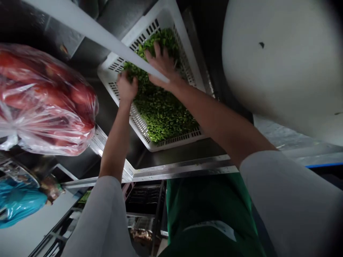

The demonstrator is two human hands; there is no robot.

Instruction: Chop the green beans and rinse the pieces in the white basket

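A white slotted plastic basket (184, 21) sits tilted in a dark metal sink (139, 157), holding a thick layer of chopped greens (166, 114). My right hand (163, 66) lies on the greens toward the far side, its fingers spread. Near the basket's left wall, my left hand (127, 85) touches the greens with thumb and fingers apart; some fingertips are buried. A pale, long spout-like bar (107, 39) crosses in front of the basket and covers part of my right hand.
Left of the sink rests a clear plastic bag of red tomatoes (48, 100). A large round white board (281, 64) stands at the right. The metal sink edge (171, 171) runs before my green apron (203, 210). A blue bag (21, 203) is at lower left, shelves below.
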